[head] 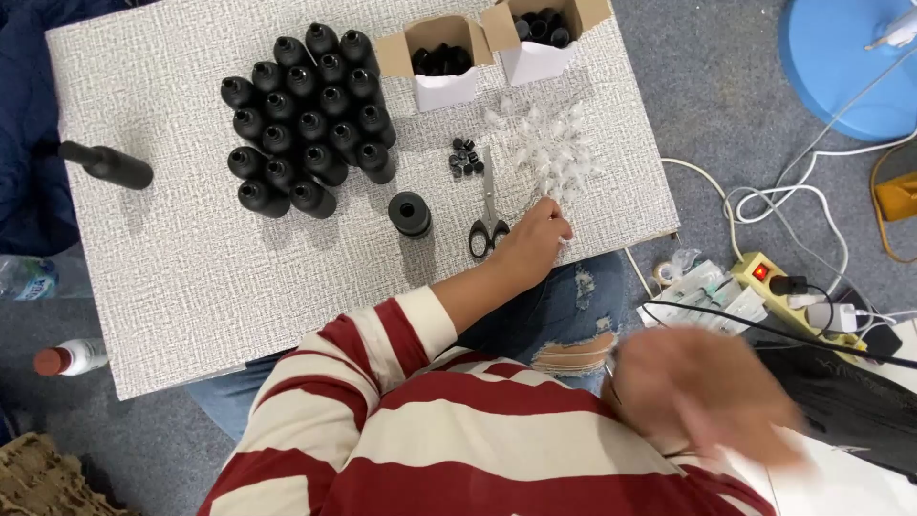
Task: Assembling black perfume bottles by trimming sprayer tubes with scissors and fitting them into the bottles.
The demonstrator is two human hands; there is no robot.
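Clear plastic tips [554,153] lie in a loose heap on the right part of the table [191,287], near its right edge. The left hand [537,239] reaches across the body to the near end of that heap, fingers curled down onto the nearest pieces; whether they have pinched one up I cannot tell. The right hand [702,387] is off the table, low at the right over the lap, blurred, and its grip cannot be made out.

Just left of the reaching hand lie scissors [488,215], handles toward the person, blades pointing away. A few small black caps [464,158] sit beside the blades. A short black cylinder [410,213] stands left of the scissors. Beyond it, a packed cluster of black bottles [306,115] stands upright, taking up the middle far part of the top. Two open white boxes [487,57] holding black parts stand at the far edge. One black bottle [105,164] lies on its side near the left edge, well apart from the rest.

All the near left part of the tabletop is bare textured surface, with open room between the cluster and the near edge. On the floor to the right, a power strip [793,296] and white cables [783,196] crowd the space beside the table.
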